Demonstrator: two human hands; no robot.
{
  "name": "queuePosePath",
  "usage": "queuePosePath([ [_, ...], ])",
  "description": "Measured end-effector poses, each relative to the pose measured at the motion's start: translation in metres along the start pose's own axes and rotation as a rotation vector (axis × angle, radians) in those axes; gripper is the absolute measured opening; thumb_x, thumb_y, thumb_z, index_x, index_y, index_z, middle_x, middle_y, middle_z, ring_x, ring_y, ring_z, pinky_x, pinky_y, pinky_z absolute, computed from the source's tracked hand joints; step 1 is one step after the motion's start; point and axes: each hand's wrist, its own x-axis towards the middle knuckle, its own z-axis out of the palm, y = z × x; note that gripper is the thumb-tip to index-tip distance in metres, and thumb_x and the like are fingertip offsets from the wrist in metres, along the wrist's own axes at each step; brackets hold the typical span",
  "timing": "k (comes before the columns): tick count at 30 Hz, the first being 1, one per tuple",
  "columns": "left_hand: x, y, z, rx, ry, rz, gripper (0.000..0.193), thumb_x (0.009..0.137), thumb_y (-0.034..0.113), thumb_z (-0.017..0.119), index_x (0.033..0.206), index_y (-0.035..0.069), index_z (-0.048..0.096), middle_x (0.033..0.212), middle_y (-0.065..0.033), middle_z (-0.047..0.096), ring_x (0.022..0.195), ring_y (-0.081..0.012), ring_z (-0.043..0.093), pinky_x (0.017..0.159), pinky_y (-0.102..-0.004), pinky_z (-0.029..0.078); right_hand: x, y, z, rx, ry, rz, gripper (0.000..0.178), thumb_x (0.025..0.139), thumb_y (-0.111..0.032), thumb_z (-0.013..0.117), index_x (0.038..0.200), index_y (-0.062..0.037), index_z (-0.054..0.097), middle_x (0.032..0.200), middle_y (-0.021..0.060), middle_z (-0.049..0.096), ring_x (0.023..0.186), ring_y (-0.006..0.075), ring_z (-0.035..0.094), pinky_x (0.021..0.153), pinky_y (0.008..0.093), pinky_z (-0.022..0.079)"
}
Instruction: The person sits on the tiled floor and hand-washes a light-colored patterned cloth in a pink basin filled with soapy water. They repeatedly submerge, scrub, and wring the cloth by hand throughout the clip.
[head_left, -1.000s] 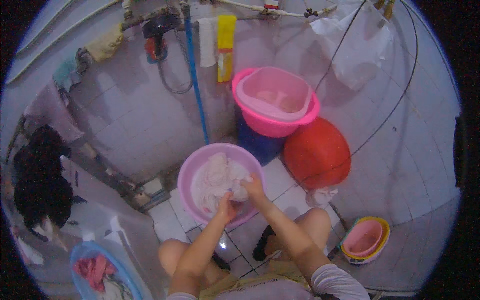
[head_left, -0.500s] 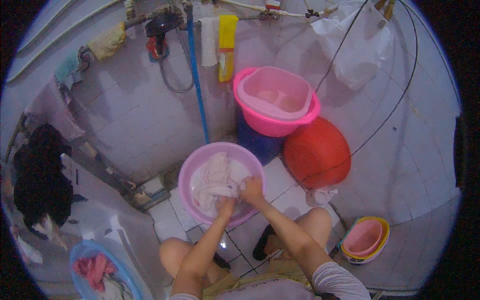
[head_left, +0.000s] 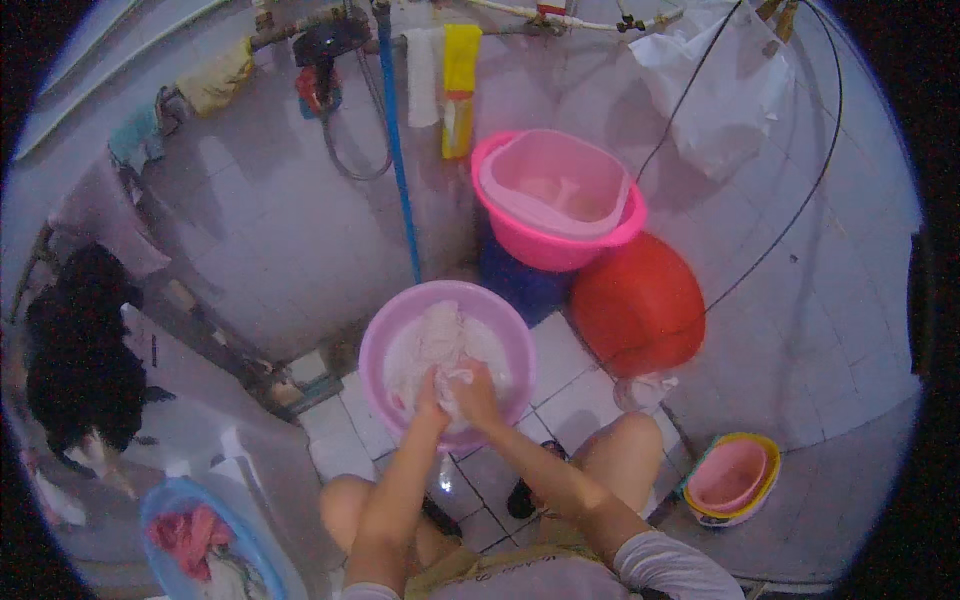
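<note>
A round pink-purple basin [head_left: 375, 330] stands on the tiled floor before me, with whitish water in it. A pale pink wet cloth or garment [head_left: 437, 335] lies bunched in the basin, its exact kind unclear. My left hand [head_left: 431, 398] grips the near part of the cloth. Close beside it, my right hand [head_left: 474, 392] is closed on the same cloth, with a fold bulging between the two hands. Both hands are over the near half of the basin, and some fingers are hidden.
Behind the basin, bright pink tubs [head_left: 545, 245] rest on a dark blue bucket [head_left: 520, 285]. A red basin [head_left: 640, 305] leans right of them. Small nested basins [head_left: 730, 475] sit at the right, and a blue basin of laundry [head_left: 160, 555] at the lower left. A blue pole [head_left: 395, 150] leans on the wall.
My right hand has moved left from the basin's right side and is now against my left hand. Both hands sit slightly higher, with cloth gathered between them.
</note>
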Motion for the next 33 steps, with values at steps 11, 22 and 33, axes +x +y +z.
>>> queuePosePath([
  [11,0.011,-0.013,-0.016,-0.017,0.016,0.056,0.037,0.082,0.02,0.05,0.114,0.003,0.049,0.11,-0.0127,0.056,0.102,-0.0315,0.053,0.089,-0.0472,0.043,0.009,0.006,0.005,-0.421,0.125,-0.445,0.018,0.072,-0.018,0.057,0.084,-0.0054,0.062,0.088,0.0121,0.061,0.088,0.0303,0.055,0.075,0.0411,0.046],
  [22,-0.03,-0.014,0.015,0.346,0.173,-0.047,0.037,0.082,0.02,0.054,0.115,0.005,0.047,0.11,-0.0139,0.053,0.108,-0.0307,0.049,0.089,-0.0564,0.04,0.037,0.055,-0.028,-0.872,-0.105,-0.327,0.049,0.07,-0.032,0.064,0.103,0.0028,0.053,0.097,0.0171,0.053,0.098,0.0346,0.046,0.086,0.0424,0.038],
  [33,-0.023,0.005,0.016,0.048,-0.005,-0.101,0.05,0.087,0.039,0.046,0.128,0.01,0.04,0.123,-0.0119,0.049,0.114,-0.0304,0.046,0.095,-0.0534,0.036,0.003,-0.012,-0.004,0.215,-0.127,0.234,0.046,0.066,-0.028,0.07,0.1,-0.0014,0.055,0.098,0.0161,0.06,0.093,0.0286,0.058,0.079,0.0407,0.045],
])
